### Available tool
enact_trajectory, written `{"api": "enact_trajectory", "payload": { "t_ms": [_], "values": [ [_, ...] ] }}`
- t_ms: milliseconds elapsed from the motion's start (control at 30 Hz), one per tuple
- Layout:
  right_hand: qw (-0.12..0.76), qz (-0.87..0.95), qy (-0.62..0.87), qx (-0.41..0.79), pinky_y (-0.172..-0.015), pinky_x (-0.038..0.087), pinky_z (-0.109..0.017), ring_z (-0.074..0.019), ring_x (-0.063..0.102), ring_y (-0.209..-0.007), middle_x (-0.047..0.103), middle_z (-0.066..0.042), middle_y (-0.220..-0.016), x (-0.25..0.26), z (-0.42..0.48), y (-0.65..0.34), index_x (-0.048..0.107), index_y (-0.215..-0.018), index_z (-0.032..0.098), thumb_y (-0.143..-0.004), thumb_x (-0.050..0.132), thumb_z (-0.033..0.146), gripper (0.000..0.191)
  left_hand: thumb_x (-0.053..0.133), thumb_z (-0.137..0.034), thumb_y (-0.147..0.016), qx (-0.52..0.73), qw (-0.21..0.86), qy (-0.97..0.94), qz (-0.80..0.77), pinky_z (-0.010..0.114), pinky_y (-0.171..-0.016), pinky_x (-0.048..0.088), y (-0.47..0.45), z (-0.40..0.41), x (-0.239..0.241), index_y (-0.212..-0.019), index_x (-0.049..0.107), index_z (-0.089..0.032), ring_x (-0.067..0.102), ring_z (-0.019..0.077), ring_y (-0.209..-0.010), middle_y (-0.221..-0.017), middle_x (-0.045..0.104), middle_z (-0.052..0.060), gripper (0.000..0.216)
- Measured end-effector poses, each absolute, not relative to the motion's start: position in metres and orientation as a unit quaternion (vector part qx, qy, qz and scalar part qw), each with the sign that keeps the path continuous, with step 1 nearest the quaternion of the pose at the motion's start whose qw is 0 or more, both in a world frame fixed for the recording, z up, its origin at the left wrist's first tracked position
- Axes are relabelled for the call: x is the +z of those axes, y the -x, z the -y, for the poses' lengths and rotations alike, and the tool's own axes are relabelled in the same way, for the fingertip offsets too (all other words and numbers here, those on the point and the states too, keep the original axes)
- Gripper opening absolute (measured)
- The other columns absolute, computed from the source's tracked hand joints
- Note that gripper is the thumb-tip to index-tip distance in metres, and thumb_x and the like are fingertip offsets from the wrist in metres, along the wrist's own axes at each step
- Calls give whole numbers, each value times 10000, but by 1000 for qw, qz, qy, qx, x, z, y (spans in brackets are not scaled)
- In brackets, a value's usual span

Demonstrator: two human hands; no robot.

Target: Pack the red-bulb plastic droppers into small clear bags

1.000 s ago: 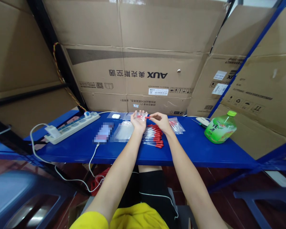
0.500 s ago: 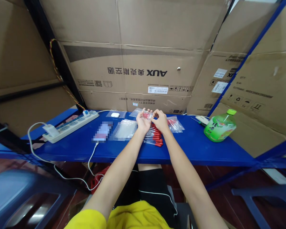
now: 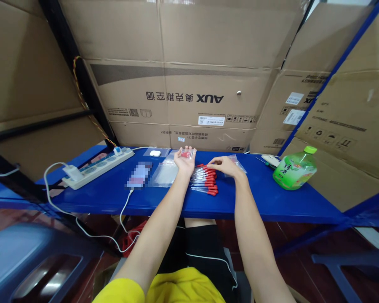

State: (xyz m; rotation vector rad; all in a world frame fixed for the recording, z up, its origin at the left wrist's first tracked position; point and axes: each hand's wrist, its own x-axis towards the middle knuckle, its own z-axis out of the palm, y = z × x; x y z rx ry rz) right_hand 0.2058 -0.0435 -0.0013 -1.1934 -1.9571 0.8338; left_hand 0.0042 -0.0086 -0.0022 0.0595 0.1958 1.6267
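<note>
Your left hand point(image 3: 183, 159) is cupped around a small clear bag point(image 3: 187, 154) with a red-capped piece inside, raised just above the blue shelf point(image 3: 262, 198). Your right hand point(image 3: 225, 165) rests open-fingered on the row of red-capped tubes point(image 3: 205, 182) lying between your hands. This looks like bagging tubes; next, pinch one tube cleanly from the row.

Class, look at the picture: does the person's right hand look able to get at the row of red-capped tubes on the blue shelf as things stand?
Probably yes. The right hand already rests at the far end of the red-capped tubes, which lie uncovered on the blue shelf. The left hand, holding a small clear bag, is off to the side, not blocking.
</note>
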Motion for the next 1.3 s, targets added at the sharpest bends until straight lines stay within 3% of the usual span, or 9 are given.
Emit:
{"api": "enact_trajectory", "payload": {
  "t_ms": [167, 567, 800, 1033, 1300],
  "values": [
    [350, 749, 456, 330, -696, 518, -313, -218, 699, -758, 780, -60, -814, 1, 47, -206, 801, -816, 193, -737, 800, 462, 280, 513, -226, -866, 730, 677, -24, -87, 424, -925, 582, -1, 8, -2, -859, 541, -203, 692, 179, -862, -883, 665, 55, 37],
    [560, 661, 447, 224, -672, 495, -317, -196, 648, -698, 758, -65, -787, 9, 44, -203, 782, -843, 174, -770, 782, 525, 359, 517, -245, -851, 737, 670, -31, -87, 418, -938, 572, 3, 5, -2, -907, 530, -214, 693, 182, -877, -897, 669, 54, 65],
    [538, 682, 444, 221, -722, 520, -340, -230, 689, -769, 781, -80, -848, 8, 44, -180, 798, -889, 185, -762, 796, 518, 357, 507, -219, -867, 722, 684, -53, -91, 423, -961, 555, -10, 10, 0, -921, 558, -213, 701, 178, -879, -906, 685, 44, 74],
    [462, 752, 402, 243, -815, 530, -342, -237, 719, -924, 795, -70, -1041, 4, 44, -155, 798, -1016, 216, -859, 676, 423, 287, 504, -208, -865, 719, 686, -71, -84, 422, -970, 535, -17, 9, -2, -935, 547, -212, 695, 189, -899, -904, 672, 46, 82],
    [510, 729, 411, 201, -783, 493, -295, -185, 651, -777, 726, -23, -852, -2, 35, -146, 642, -816, 213, -785, 680, 343, 140, 508, -152, -848, 691, 709, -100, -94, 402, -916, 555, -26, 15, 0, -1004, 546, -204, 704, 203, -898, -959, 686, 62, 169]
  ]
}}
